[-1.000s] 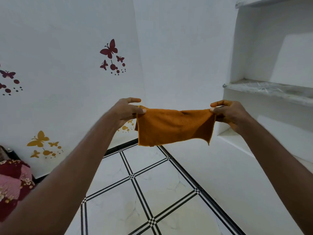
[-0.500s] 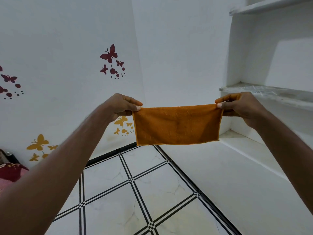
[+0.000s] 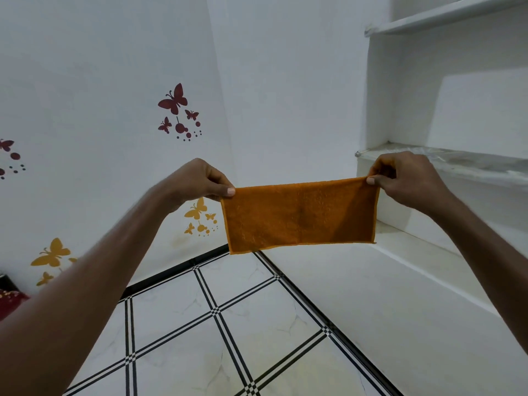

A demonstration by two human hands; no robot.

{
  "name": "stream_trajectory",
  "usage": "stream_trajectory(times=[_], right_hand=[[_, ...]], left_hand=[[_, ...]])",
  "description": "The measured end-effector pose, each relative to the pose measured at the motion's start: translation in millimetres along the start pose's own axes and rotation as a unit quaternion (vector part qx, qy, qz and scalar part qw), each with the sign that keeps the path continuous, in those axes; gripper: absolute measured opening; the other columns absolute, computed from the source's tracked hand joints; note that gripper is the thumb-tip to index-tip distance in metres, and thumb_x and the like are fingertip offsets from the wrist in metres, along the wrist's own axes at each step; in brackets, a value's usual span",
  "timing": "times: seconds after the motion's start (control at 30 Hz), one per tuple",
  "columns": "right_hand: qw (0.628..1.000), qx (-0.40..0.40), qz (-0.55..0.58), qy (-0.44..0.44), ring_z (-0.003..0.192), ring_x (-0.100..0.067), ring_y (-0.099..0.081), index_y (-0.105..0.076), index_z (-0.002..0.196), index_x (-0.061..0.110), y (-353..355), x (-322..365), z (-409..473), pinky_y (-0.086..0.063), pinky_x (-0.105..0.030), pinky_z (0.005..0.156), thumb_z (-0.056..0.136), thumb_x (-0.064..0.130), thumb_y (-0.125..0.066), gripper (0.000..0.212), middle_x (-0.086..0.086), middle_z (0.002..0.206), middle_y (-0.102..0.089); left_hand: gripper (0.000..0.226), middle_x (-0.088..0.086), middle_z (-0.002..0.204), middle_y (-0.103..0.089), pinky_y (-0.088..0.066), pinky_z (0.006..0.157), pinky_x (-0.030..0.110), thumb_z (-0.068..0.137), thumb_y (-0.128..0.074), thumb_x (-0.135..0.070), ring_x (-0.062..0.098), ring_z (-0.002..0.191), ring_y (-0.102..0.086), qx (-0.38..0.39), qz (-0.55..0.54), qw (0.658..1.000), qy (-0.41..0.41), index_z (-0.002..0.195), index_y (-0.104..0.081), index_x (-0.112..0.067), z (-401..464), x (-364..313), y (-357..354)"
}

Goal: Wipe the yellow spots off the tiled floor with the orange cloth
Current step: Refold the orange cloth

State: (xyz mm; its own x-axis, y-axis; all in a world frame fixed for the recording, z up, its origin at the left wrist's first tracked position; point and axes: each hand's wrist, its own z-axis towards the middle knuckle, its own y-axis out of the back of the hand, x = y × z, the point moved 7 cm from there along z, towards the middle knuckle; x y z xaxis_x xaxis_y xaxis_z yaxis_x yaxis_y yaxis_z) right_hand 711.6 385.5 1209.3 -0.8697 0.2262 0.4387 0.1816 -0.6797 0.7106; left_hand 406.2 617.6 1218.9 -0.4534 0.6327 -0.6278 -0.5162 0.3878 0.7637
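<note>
Orange cloth (image 3: 300,214) at frame centre, terry-textured, hemmed rectangle folded flat, stretched taut in the air. Left hand (image 3: 197,181) and right hand (image 3: 405,178) each pinch a top corner closed. Glossy white tiled floor (image 3: 228,338), black grid lines, lower frame.

A single head-worn wide-angle view looks forward and slightly down into a room corner, close over outstretched forearms, with tiled floor (image 3: 257,338) below.
</note>
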Motion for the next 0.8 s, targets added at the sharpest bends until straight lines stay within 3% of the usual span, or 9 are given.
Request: stream_trajectory(times=[0.1, 0.23, 0.33, 0.4, 0.5, 0.6, 0.7, 0.8], right_hand=[[1.000, 0.013, 0.021, 0.008, 0.081, -0.021, -0.067, -0.069, 0.087, 0.015, 9.3, 1.6, -5.6, -0.049, -0.033, 0.073, 0.092, 0.020, -0.074, 0.009, -0.002, 0.084, -0.071], [0.974, 0.042, 0.219, -0.030, 0.080, -0.022, -0.072, -0.067, 0.096, 0.001, 13.6, -0.2, -9.2, -0.060, -0.033, 0.075, 0.096, 0.019, -0.069, 0.018, -0.011, 0.085, -0.072], [0.946, 0.054, 0.314, -0.054, 0.079, -0.019, -0.071, -0.066, 0.099, 0.003, 13.9, -1.3, -10.5, -0.060, -0.030, 0.070, 0.097, 0.024, -0.066, 0.021, -0.005, 0.082, -0.069], [0.934, 0.039, 0.351, -0.061, 0.077, -0.017, -0.067, -0.066, 0.096, 0.010, 17.1, -1.4, -11.4, -0.058, -0.030, 0.069, 0.098, 0.028, -0.064, 0.018, -0.003, 0.080, -0.065], [0.911, 0.012, 0.400, -0.096, 0.083, -0.017, -0.065, -0.065, 0.097, 0.014, 10.8, -3.3, -9.0, -0.054, -0.030, 0.073, 0.097, 0.033, -0.064, 0.020, -0.003, 0.086, -0.064], [0.903, 0.007, 0.397, -0.167, 0.088, -0.022, -0.065, -0.067, 0.099, 0.010, -20.5, -10.0, -1.3, -0.053, -0.032, 0.072, 0.094, 0.037, -0.070, 0.028, -0.006, 0.092, -0.067], [0.914, -0.003, 0.355, -0.196, 0.082, -0.026, -0.065, -0.068, 0.092, 0.007, -49.6, -15.0, 2.9, -0.054, -0.033, 0.065, 0.090, 0.033, -0.077, 0.028, -0.009, 0.085, -0.067], [0.932, 0.006, 0.324, -0.163, 0.078, -0.028, -0.071, -0.070, 0.096, 0.001, -71.8, 5.7, 5.1, -0.056, -0.030, 0.056, 0.090, 0.027, -0.077, 0.028, -0.013, 0.089, -0.071]], left_hand=[[0.017, -0.002, 0.083, -0.076, -0.054, 0.066, 0.017, 0.088, -0.072, -0.029, 0.009, 0.078, -0.070, -0.051, 0.047, 0.996, -0.060, 0.095, -0.078, -0.015, -15.8, -13.8, 7.7], [0.013, -0.002, 0.076, -0.072, -0.051, 0.065, 0.021, 0.091, -0.069, -0.028, 0.013, 0.069, -0.065, -0.116, 0.089, 0.982, -0.116, 0.093, -0.075, -0.017, -33.0, -28.0, 16.1], [0.015, 0.001, 0.081, -0.071, -0.052, 0.071, 0.026, 0.095, -0.064, -0.027, 0.014, 0.075, -0.066, -0.121, 0.049, 0.984, -0.122, 0.092, -0.073, -0.015, -40.3, -30.2, 20.4], [0.020, 0.001, 0.082, -0.069, -0.055, 0.077, 0.031, 0.098, -0.058, -0.026, 0.016, 0.081, -0.067, -0.116, -0.039, 0.986, -0.111, 0.089, -0.070, -0.014, -46.1, -27.4, 22.3], [0.030, -0.003, 0.072, -0.057, -0.055, 0.074, 0.030, 0.102, -0.050, -0.028, 0.012, 0.074, -0.061, -0.132, -0.203, 0.967, -0.078, 0.077, -0.061, -0.014, -46.0, -20.9, 15.0], [0.025, 0.000, 0.088, -0.059, -0.053, 0.078, 0.035, 0.098, -0.058, -0.034, 0.018, 0.086, -0.060, -0.166, -0.312, 0.935, 0.040, 0.089, -0.059, -0.010, -25.5, -1.6, -7.6], [0.034, 0.004, 0.101, -0.065, -0.055, 0.080, 0.036, 0.090, -0.069, -0.036, 0.022, 0.094, -0.063, -0.177, -0.290, 0.934, 0.111, 0.109, -0.066, -0.009, -2.5, 14.4, -33.1], [0.026, 0.008, 0.096, -0.072, -0.059, 0.066, 0.028, 0.085, -0.076, -0.031, 0.020, 0.083, -0.071, -0.157, -0.223, 0.958, 0.092, 0.094, -0.073, -0.007, 18.4, 4.4, -58.1]])
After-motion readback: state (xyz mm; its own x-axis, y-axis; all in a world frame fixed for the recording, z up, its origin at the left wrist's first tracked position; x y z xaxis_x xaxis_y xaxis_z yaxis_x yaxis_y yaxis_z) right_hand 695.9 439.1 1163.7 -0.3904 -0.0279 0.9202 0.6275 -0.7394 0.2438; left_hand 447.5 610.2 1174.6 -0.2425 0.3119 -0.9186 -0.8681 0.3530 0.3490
